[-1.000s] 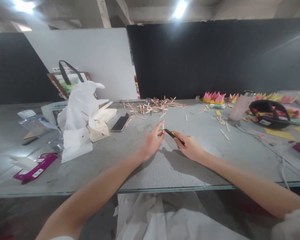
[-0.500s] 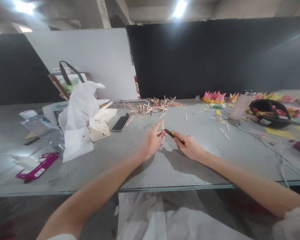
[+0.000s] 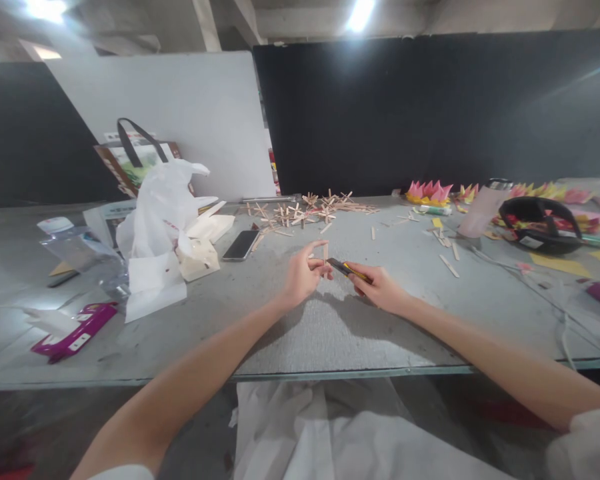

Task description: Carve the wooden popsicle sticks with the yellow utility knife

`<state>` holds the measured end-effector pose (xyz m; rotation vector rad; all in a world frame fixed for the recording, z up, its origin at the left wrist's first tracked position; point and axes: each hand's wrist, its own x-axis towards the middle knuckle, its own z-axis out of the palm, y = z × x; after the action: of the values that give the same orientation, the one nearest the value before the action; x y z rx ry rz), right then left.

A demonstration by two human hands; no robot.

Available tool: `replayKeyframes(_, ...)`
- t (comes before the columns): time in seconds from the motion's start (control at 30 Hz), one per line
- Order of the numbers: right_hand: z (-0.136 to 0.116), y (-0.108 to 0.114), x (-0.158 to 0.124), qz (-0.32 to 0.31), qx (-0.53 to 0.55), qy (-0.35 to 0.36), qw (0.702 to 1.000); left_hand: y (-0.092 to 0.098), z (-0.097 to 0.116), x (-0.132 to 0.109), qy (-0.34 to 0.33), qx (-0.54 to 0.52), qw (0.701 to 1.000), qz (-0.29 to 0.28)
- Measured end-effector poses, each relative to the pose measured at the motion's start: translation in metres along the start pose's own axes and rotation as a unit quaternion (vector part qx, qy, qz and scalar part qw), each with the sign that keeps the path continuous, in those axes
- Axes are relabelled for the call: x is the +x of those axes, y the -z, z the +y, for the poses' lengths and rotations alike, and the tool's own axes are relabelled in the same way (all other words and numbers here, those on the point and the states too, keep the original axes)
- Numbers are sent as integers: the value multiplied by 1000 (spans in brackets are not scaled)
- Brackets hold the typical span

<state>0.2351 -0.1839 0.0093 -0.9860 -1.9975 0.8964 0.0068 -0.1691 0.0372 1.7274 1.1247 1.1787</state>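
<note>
Held upright between the fingers of my left hand [image 3: 303,273] is a small wooden stick [image 3: 325,251]; its lower end is partly hidden by the fingers. My right hand [image 3: 380,288] is closed around a black and yellow utility knife [image 3: 353,270]. The knife points left, its tip right beside the stick; whether blade and wood touch is too small to tell. Both hands are above the grey table [image 3: 325,340]. Behind them lies a pile of wooden sticks [image 3: 300,215], some joined into crossed shapes.
Left of my hands are a phone [image 3: 241,245], a white plastic bag [image 3: 157,207], a clear bottle [image 3: 83,250] and a purple object [image 3: 75,331]. To the right are loose sticks [image 3: 449,267], a pink tumbler [image 3: 483,212], a black headband-like item [image 3: 540,227], paper flowers [image 3: 429,192] and a cable [image 3: 525,283].
Both hands keep their grips on the stick and the knife. The knife has shifted very slightly, and the whole view has moved a little.
</note>
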Motion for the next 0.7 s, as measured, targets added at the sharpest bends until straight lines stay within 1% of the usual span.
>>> replayKeyframes(0.1,-3,-1,-1,-3,5,2,1000,-2,-2,1,6,-22,1000,2)
replayKeyframes(0.17,-4,-1,-1,1,-3,3,1000,-3,-4,1,0,-19,1000,9)
replayKeyframes(0.27,-3,-1,0,9,-16,6,1000,-5,-4,0,-5,-15,1000,15)
replayKeyframes(0.33,-1,0,0,12,-20,11,1000,-4,-3,0,1,-30,1000,9)
replayKeyframes(0.4,1,2,1,11,-22,13,1000,0,-2,1,10,-56,998,-12)
replayKeyframes(0.47,2,5,1,4,-19,15,1000,7,-1,3,32,-97,993,-66)
replayKeyframes(0.53,0,7,2,-1,-10,16,1000,14,-2,6,62,-141,979,-134)
replayKeyframes(0.57,-1,7,2,0,-3,17,1000,17,-3,8,71,-153,974,-152)
replayKeyframes(0.63,-6,8,1,15,13,13,1000,20,-6,10,73,-149,975,-150)
replayKeyframes(0.7,-10,8,1,35,28,3,999,18,-7,10,67,-117,983,-125)
